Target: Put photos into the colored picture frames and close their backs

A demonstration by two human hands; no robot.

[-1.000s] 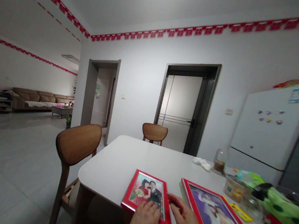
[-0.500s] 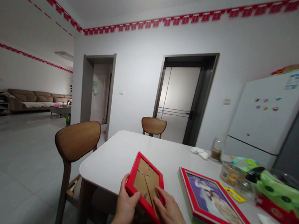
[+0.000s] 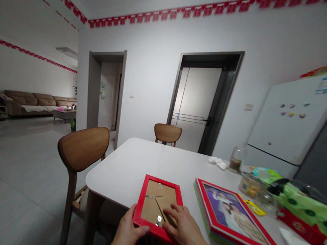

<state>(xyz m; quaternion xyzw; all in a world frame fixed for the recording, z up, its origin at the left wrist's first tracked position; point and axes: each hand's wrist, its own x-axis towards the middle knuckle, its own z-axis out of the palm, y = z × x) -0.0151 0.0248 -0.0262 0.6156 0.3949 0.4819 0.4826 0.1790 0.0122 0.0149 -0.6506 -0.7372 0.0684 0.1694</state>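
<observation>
Back side up, a small red picture frame (image 3: 163,180) lies tilted at the near edge of the white table (image 3: 151,156). Its brown backing board (image 3: 150,209) carries small metal clips and a folded-in stand strip (image 3: 160,208). My left hand (image 3: 129,228) is closed on the frame's near-left corner, thumb on the red border. My right hand (image 3: 184,229) grips the near-right side, its fingers bent over the backing beside the strip. Just right of it, a larger red-framed photo (image 3: 229,216) lies face up on a stack of frames.
A wooden chair (image 3: 85,150) stands at the table's left, another (image 3: 167,133) behind it. On the right are a glass jar (image 3: 236,161), white tissue (image 3: 217,162), a clear food container (image 3: 251,185), a yellow item (image 3: 255,207) and a green dotted bag (image 3: 307,207).
The small frame has turned straighter and sunk slightly in my hands. My right fingers have shifted onto the backing near the strip. The view has tilted a little downward.
</observation>
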